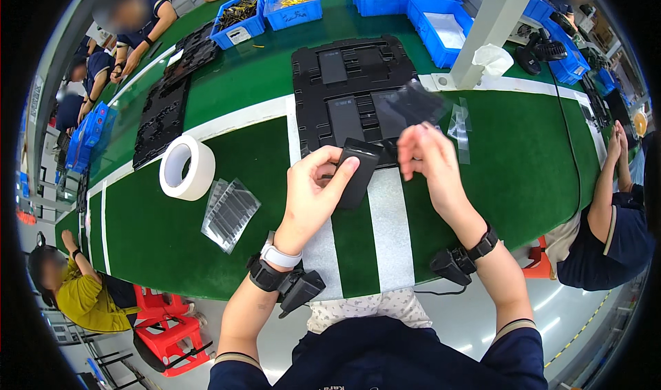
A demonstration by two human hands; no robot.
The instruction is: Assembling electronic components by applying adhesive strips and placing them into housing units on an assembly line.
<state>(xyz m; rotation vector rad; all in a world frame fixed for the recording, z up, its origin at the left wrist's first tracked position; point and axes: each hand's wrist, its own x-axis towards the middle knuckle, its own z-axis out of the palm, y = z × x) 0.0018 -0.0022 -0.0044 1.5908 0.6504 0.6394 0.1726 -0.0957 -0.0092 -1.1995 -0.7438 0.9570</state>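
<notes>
My left hand (pixel 310 187) grips a flat black rectangular block (pixel 356 190), thumb on its face, tilted over the near edge of a black moulded tray (pixel 303 90). To its right, my right hand (pixel 435 161) is raised with curled fingers, blurred by motion. Whether anything sits between those fingers I cannot make out. A dark see-through plastic film (pixel 416 106), also blurred, shows just beyond the right fingertips, over the tray's right side. Several dark flat pieces (pixel 345 121) lie in the tray's recesses. Clear plastic strips (pixel 460 131) rest on the green table right of the tray.
A white tape roll (pixel 206 169) and clear sheets with dark strips (pixel 231 214) lie to the left. Blue bins (pixel 295 14) line the far side. A grey post (pixel 485 35) stands at the back right. More black trays (pixel 160 125) lie left; co-workers sit around.
</notes>
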